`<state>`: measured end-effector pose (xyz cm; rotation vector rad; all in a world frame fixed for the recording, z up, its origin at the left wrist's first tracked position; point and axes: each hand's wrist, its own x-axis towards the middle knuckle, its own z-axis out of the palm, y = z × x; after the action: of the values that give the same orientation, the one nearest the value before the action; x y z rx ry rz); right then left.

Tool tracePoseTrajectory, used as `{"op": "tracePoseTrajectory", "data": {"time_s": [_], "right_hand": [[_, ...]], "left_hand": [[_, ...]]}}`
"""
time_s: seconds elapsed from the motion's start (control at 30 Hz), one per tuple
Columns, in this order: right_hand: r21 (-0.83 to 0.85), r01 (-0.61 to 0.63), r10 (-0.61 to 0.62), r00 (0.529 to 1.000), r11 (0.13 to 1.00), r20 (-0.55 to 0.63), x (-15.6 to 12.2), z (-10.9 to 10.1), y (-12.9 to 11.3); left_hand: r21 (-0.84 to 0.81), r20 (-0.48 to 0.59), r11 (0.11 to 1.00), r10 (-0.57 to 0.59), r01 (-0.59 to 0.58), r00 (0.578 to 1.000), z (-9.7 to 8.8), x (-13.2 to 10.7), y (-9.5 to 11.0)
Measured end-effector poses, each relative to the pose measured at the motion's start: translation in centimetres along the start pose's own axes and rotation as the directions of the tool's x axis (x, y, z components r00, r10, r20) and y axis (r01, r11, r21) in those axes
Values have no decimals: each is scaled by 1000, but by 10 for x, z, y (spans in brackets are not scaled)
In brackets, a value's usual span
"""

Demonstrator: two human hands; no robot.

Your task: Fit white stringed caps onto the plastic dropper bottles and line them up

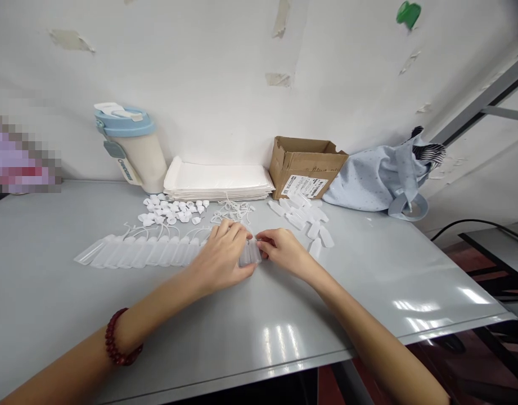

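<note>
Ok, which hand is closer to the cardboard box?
Right. Both hold a clear tube; the right hand is in front of the cardboard box, the left hand farther left.

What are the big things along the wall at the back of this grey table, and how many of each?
Cream tumbler with a blue lid: 1
Stack of white flat sheets: 1
Open brown cardboard box: 1
Pale blue fabric bag: 1
Small clear plastic tubes: too crowded to count.
Total big things: 4
</note>
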<state>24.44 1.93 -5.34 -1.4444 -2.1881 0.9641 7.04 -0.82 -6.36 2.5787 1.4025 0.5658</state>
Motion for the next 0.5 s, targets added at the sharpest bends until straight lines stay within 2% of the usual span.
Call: {"op": "tracePoseTrajectory", "data": {"time_s": [0.27, 0.5], "right_hand": [[60, 3, -3, 1000, 998, 11, 0, -1, 1], [38, -31, 31, 1000, 999, 2, -1, -5, 0]], "left_hand": [[3, -9, 1000, 11, -11, 1000, 1, -1, 0], [-4, -10, 1000, 18, -18, 1000, 0, -1, 1]]}}
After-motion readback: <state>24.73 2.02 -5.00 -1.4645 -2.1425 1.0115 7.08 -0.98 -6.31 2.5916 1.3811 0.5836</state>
